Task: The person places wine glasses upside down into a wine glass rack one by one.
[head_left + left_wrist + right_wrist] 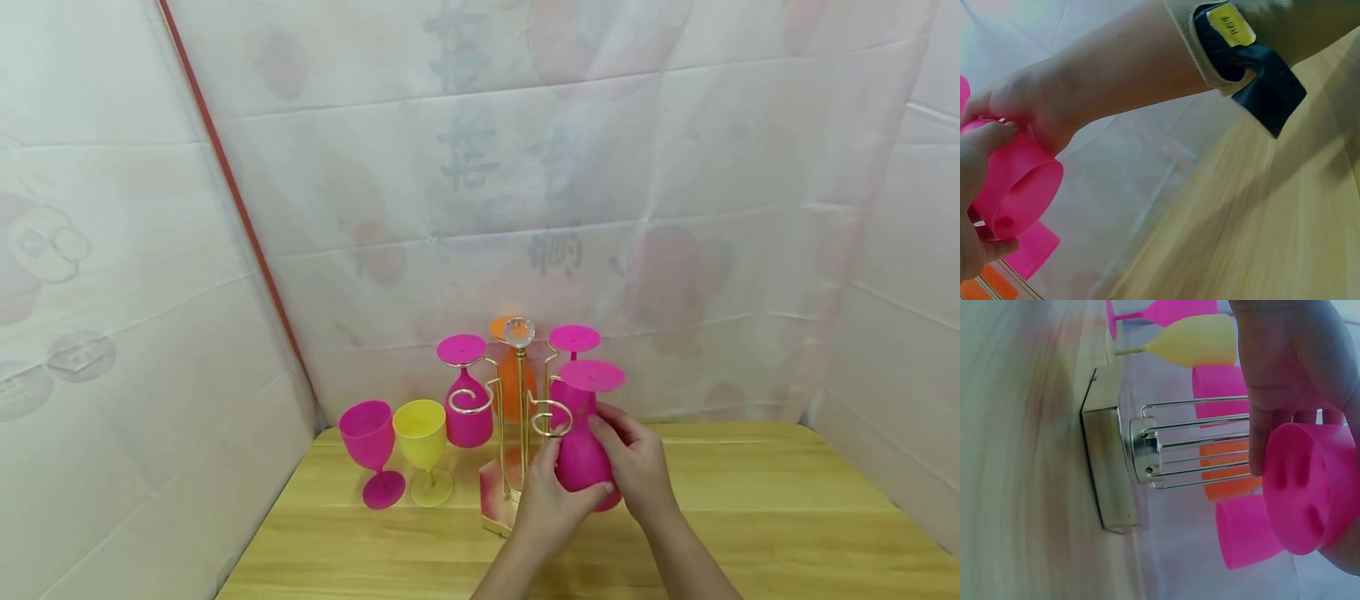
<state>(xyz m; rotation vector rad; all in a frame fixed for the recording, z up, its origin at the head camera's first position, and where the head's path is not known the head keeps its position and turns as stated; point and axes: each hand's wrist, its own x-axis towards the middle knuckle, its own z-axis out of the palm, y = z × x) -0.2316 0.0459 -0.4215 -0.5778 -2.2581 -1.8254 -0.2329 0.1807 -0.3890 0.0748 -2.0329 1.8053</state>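
Observation:
Both hands grip an upside-down pink goblet [583, 458] beside a gold wire rack [522, 433] with a crystal knob on top. My left hand [553, 500] holds its bowl from the left and front, thumb across it. My right hand [632, 458] holds it from the right, near where bowl meets stem. The goblet's foot faces up, just right of an unoccupied rack loop [552, 419]. Its open mouth [1300, 487] shows in the right wrist view. Hanging upside down on the rack are a pink goblet [469, 421], another pink goblet [575, 338] and an orange goblet [510, 392].
An upright pink goblet [367, 437] and a yellow goblet [422, 437] stand on the wooden table [750, 517] left of the rack. The rack's hexagonal base [495, 504] rests on the table. A printed white curtain [450, 167] hangs behind and along both sides.

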